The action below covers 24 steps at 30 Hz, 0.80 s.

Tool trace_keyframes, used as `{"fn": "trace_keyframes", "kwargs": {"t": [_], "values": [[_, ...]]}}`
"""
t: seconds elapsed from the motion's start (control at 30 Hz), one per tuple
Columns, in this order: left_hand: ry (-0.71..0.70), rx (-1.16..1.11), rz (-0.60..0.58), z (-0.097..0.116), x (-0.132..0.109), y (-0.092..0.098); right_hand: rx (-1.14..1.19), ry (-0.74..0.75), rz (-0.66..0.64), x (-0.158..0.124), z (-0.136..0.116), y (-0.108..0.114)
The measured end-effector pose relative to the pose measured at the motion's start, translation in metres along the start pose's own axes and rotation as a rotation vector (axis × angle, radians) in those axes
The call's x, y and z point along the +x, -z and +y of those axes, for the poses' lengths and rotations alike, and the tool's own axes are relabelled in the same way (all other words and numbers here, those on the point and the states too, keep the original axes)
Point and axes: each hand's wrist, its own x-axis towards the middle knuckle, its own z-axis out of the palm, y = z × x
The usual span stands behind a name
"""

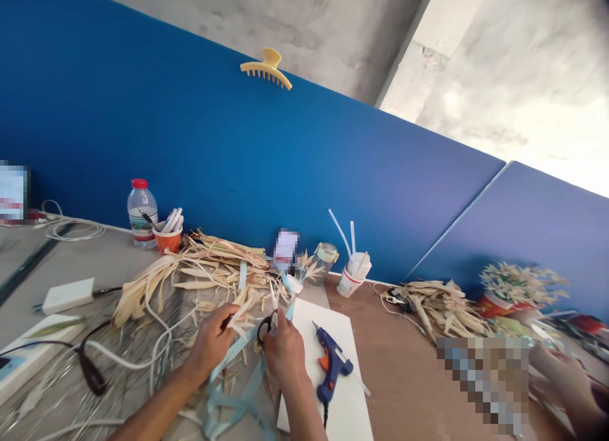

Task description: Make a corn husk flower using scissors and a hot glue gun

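The strip [243, 316] in my left hand [212, 339] looks dry, papery and matt, like the rough husks [228, 257] on the far side. My right hand [285, 349] has scissors [262, 329] with smooth plastic handles. Near me, the ribbon [235, 348] shows a satiny sheen; to its right, the glue gun [335, 363] is smooth plastic, the white board [351, 410] matt and papery, the counter [399, 365] wood-like.
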Motion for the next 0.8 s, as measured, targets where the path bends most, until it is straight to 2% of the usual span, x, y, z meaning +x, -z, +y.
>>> {"fn": "trace_keyframes", "kwargs": {"t": [0.3, 0.37, 0.43, 0.5, 0.57, 0.63, 0.7, 0.8], "values": [[0.158, -0.145, -0.072, 0.006, 0.004, 0.000, 0.060, -0.018, -0.011, -0.002, 0.000, -0.002], [0.170, -0.182, -0.091, 0.006, 0.003, 0.000, 0.091, -0.003, 0.032, -0.002, -0.001, -0.001], [0.167, -0.216, -0.113, 0.005, 0.003, 0.000, 0.224, 0.030, 0.110, -0.001, -0.002, 0.002], [0.166, -0.251, -0.141, 0.005, 0.003, 0.000, 0.478, 0.053, 0.141, 0.000, -0.005, 0.006], [0.197, -0.286, -0.170, 0.005, 0.003, -0.001, 0.754, 0.065, 0.078, 0.000, -0.008, 0.010], [0.249, -0.321, -0.196, 0.004, 0.003, -0.002, 0.920, 0.109, 0.003, -0.003, -0.011, 0.014], [0.288, -0.348, -0.208, 0.003, 0.002, -0.003, 0.944, 0.190, -0.002, -0.008, -0.016, 0.017], [0.312, -0.317, -0.207, 0.003, 0.001, -0.004, 0.876, 0.286, 0.083, -0.014, -0.023, 0.017]]}}
